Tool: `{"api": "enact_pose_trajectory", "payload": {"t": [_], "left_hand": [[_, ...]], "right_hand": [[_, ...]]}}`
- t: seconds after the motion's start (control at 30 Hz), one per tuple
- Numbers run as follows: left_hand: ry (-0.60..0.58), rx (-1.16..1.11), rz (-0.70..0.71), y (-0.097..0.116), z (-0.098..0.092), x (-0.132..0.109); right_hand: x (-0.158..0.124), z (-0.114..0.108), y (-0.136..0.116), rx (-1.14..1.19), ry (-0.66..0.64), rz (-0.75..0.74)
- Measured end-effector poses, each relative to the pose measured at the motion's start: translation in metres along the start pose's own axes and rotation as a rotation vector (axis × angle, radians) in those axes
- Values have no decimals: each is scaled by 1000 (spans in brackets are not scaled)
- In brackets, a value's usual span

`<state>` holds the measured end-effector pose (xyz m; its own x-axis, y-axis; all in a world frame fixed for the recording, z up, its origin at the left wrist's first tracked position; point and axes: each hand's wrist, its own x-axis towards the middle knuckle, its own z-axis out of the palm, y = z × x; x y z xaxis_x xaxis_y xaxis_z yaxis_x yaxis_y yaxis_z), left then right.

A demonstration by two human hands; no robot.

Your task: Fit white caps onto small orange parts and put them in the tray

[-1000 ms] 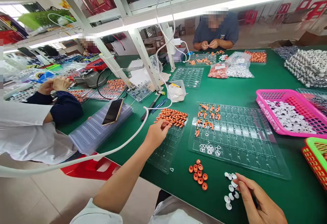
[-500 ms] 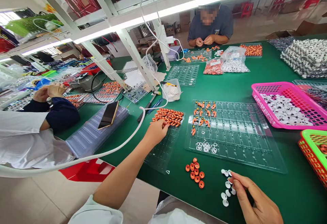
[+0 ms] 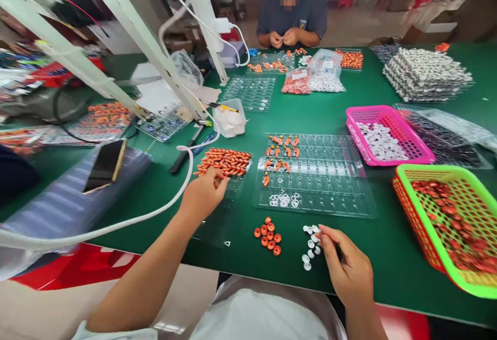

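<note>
My left hand (image 3: 204, 195) is at the near edge of a dense cluster of small orange curved pieces (image 3: 229, 161), fingers bent and pinched together. What lies between its fingertips is hidden. Thumb and forefinger of my right hand (image 3: 349, 267) close on a small white cap (image 3: 317, 237) at the edge of a little group of white caps (image 3: 311, 244) on the green table. Left of these lie several orange round cups (image 3: 271, 242). Beyond them a clear blister tray (image 3: 330, 174) holds orange pieces in its left cells and a pile of white rings (image 3: 284, 200).
On the right stand a pink basket (image 3: 417, 151) of white parts and a green basket (image 3: 406, 174) of orange parts. A white cable (image 3: 143, 216) crosses at left, near a phone (image 3: 104, 166) and a hammer (image 3: 186, 151). A co-worker (image 3: 293, 14) sits opposite.
The view has swung right and down, bringing the green basket more fully into sight. Both hands stay at about the same places among the parts.
</note>
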<state>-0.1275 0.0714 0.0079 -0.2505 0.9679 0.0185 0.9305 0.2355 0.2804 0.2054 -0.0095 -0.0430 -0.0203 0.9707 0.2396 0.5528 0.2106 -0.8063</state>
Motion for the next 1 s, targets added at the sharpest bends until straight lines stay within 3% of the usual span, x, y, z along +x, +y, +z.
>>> {"api": "enact_pose_trajectory", "payload": {"t": [0.07,0.17,0.27,0.37,0.5,0.57,0.67,0.77,0.87,1.0], "left_hand": [[-22,-106,111,12,3,-23],[-149,-333,348,33,11,-61],[-235,-493,458,51,23,-86],[-242,-561,499,63,33,-92],[-221,-590,495,72,36,-87],[-212,-618,500,77,37,-87],[-219,-643,540,81,41,-90],[-221,-657,542,82,44,-93],[-217,-679,523,78,44,-93],[-217,-682,490,69,40,-89]], "right_hand": [[1,-4,-1,-33,59,80],[5,-12,-3,-125,121,120],[9,-19,-7,-179,15,62],[16,-23,-14,-213,-136,-19],[50,-21,-25,-292,-203,-168],[78,-14,-29,-317,-309,-232],[127,5,-34,-396,-459,-188],[168,33,-36,-455,-453,-161],[192,59,-38,-501,-485,-165],[202,81,-39,-569,-504,-134]]}}
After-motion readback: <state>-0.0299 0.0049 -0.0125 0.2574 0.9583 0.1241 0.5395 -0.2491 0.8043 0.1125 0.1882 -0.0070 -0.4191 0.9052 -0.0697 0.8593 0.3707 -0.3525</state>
